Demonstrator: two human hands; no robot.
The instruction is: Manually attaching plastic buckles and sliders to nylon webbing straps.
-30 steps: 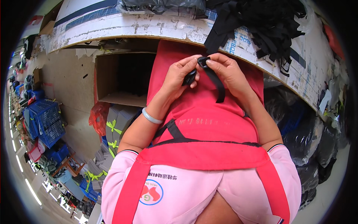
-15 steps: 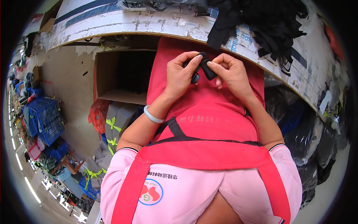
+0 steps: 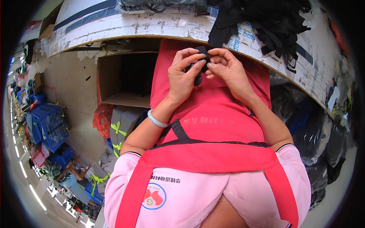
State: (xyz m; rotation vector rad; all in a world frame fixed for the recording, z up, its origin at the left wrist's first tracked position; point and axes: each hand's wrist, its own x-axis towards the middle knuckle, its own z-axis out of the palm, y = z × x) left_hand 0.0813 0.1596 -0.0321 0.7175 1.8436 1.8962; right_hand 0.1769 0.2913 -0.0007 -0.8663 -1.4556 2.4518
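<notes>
Over my lap, close to the table's near edge, a small black folded fabric strip (image 3: 203, 53) is between my two hands. My left hand (image 3: 183, 76) pinches it with thumb and fingers, and a dark rounded end hangs below that grip. From the other side, my right hand (image 3: 232, 75) holds the strip between thumb and curled fingers. The fingers cover much of the strip, so its full shape is hidden. Just beyond my right hand, a heap of black fabric strips (image 3: 279, 24) lies on the table and partly hangs over the edge.
The worn white table (image 3: 152, 26) curves across the front, with a clear plastic bag (image 3: 163, 5) on it. Below it stands an open cardboard box (image 3: 127, 99). A red plastic bag (image 3: 102, 119) and tied grey bundles (image 3: 123, 117) are at left; dark plastic bags (image 3: 310, 140) are at right.
The black strip has been turned and one end now points up past my left fingertips. My right hand has moved slightly left, closer to my left hand.
</notes>
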